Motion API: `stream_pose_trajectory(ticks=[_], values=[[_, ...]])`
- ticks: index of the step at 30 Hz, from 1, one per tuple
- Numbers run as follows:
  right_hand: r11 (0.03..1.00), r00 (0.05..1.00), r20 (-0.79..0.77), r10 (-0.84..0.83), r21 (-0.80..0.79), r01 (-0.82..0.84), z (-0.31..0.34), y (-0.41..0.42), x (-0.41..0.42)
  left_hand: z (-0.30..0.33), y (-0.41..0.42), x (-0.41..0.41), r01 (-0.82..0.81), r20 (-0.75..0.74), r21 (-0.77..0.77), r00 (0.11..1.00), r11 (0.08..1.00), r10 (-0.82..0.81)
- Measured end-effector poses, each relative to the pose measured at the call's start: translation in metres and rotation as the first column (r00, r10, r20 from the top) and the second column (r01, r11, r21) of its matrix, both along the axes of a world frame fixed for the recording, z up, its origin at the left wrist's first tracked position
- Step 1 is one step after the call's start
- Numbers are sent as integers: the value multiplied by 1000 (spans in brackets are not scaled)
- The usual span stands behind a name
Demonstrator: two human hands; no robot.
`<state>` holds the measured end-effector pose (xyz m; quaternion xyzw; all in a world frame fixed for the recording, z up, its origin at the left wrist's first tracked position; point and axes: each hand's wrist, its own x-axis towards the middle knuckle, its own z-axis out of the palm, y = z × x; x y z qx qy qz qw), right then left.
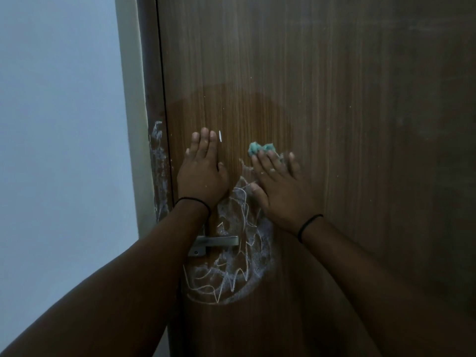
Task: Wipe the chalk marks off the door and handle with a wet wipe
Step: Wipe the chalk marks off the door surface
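Dim light falls on a brown door (309, 99) beside a pale wall (56, 124). Its upper part shows a darker, damp-looking patch with almost no chalk, so that area seems done. Chalk marks (231, 266) remain thick around the handle (219, 240) and on the frame (158, 163). Left hand (202, 173) lies flat, fingers straight; right hand (280, 191) presses the wipe (258, 148) under straight fingers at the scribble's top edge. Most work is left.

White chalk marks (231, 256) scribble the brown door (334, 124) around its metal handle (219, 242). A crumpled teal wet wipe (260, 148) lies pressed against the door above them.
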<state>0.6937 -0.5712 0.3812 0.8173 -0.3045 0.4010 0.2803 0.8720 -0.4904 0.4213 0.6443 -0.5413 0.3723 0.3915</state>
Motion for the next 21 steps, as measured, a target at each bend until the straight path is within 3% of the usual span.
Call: stream_pose_trajectory(ticks=[2, 6, 12, 17, 21], values=[[1000, 1000, 4, -17, 20, 17, -7, -6, -15, 1, 1, -1, -10, 4, 14, 1000, 1000, 10], [997, 986, 165, -39, 78, 26, 12, -5, -10, 0, 1, -1, -10, 2, 23, 1000, 1000, 10], [997, 999, -5, -41, 62, 41, -9, -2, -20, -2, 2, -3, -7, -17, 23, 1000, 1000, 7], [994, 988, 146, -57, 100, 43, 4, -12, -25, -4, 2, -3, -4, -16, 31, 1000, 1000, 5], [996, 998, 46, 36, 82, -39, -10, 5, -7, -5, 2, -1, 0, -16, 29, 1000, 1000, 0]])
